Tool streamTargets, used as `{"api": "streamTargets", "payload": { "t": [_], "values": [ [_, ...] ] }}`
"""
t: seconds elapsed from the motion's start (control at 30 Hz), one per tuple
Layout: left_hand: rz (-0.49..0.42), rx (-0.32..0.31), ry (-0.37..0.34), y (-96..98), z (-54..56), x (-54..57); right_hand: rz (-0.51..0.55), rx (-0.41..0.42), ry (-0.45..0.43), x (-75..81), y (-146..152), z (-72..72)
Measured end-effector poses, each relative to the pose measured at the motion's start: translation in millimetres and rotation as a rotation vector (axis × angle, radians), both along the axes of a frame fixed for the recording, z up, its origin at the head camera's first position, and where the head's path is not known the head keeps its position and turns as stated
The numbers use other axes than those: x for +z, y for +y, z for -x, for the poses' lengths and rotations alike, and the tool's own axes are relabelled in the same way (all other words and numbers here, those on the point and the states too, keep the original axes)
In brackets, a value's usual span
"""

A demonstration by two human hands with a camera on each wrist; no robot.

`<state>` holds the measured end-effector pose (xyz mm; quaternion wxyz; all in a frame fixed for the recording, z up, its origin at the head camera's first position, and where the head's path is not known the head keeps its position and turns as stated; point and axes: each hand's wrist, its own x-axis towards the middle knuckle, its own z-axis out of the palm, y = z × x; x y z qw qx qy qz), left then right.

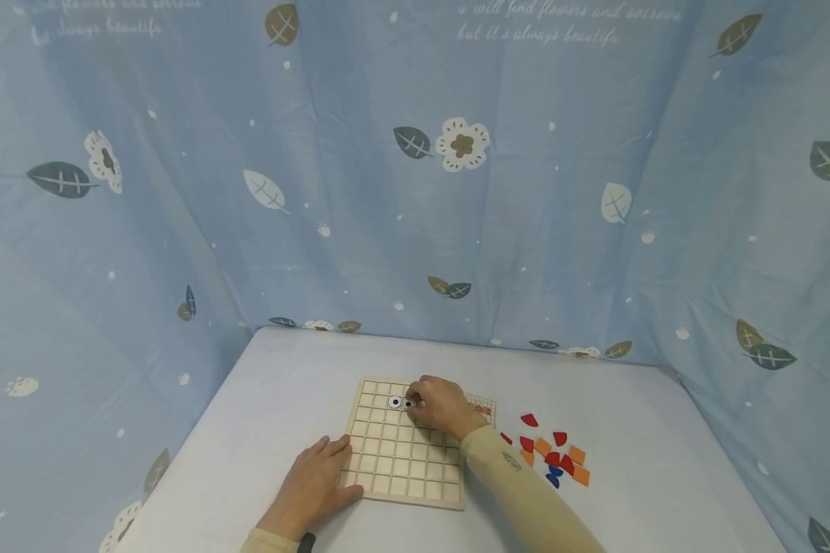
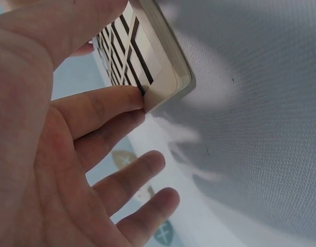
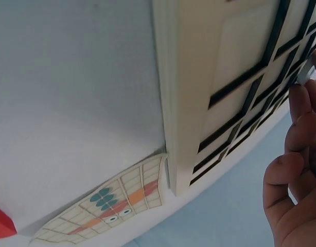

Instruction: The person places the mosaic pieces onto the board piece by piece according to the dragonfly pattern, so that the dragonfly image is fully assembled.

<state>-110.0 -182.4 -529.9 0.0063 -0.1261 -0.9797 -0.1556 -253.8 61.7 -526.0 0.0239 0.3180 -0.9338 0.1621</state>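
A square wooden grid board [image 1: 401,467] lies on the white table. My left hand [image 1: 313,482] rests against its left side with straight fingers, the thumb by the front edge. Up close in the left wrist view, the fingertips touch the board's corner [image 2: 165,85]. One white tile with a black dot [image 1: 395,402] sits in a cell near the far edge. Just right of it, my right hand [image 1: 443,405] pinches a second black-dotted white tile [image 1: 409,404] over the grid. Only a pale edge of this held tile [image 3: 305,72] shows in the right wrist view.
Behind the right hand lies a pattern card [image 3: 117,206] with a small coloured figure on a grid, beside the board. Loose red quarter-round pieces [image 1: 559,438], orange squares [image 1: 581,476] and blue pieces [image 1: 553,478] lie to the right. A blue printed curtain [image 1: 360,253] surrounds the table.
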Motion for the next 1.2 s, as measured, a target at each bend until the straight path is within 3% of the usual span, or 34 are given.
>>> {"api": "streamTargets", "payload": {
  "t": [0.43,1.2],
  "values": [
    [0.002,0.006,-0.017,-0.1,1.3,2.0,-0.028,-0.028,-0.001,-0.8,-6.2,3.2],
    [-0.004,-0.005,0.015,-0.6,1.5,-2.0,-0.024,-0.059,-0.008,-2.3,-8.1,1.4]
  ]
}}
